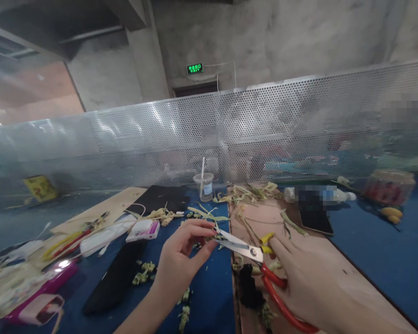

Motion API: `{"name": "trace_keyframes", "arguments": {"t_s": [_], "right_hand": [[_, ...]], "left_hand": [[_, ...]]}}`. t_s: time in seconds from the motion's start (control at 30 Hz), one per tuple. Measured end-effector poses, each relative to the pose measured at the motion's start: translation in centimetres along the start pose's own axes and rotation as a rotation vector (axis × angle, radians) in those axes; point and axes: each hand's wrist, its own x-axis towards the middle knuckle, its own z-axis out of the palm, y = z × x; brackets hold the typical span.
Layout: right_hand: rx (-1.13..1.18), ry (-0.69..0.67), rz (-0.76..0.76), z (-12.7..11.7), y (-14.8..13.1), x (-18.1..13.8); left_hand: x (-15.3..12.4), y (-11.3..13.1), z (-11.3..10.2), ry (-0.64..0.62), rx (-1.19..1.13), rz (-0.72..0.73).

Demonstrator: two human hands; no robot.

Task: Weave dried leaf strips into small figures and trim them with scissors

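Observation:
My right hand grips red-handled scissors, whose blades point left and are parted. My left hand pinches a small green plant piece right at the blade tips. Both hands hover over a blue table and a brown board. Green leaf scraps lie below my left hand.
A plastic cup with a straw stands behind, near a perforated metal screen. Left lie a white box, a second pair of pliers-like cutters, a black case and a pink pouch. A phone and jar sit right.

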Motion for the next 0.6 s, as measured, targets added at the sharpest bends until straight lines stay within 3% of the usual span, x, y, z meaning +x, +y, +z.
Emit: {"name": "trace_keyframes", "arguments": {"t_s": [0.37,0.6], "right_hand": [[0.023,0.026,-0.004,0.46,0.22,0.0],[0.169,-0.013,0.093,0.36,0.28,0.14]], "left_hand": [[-0.3,-0.22,-0.1,0.021,-0.019,-0.007],[0.11,0.11,-0.03,0.073,0.005,-0.018]]}}
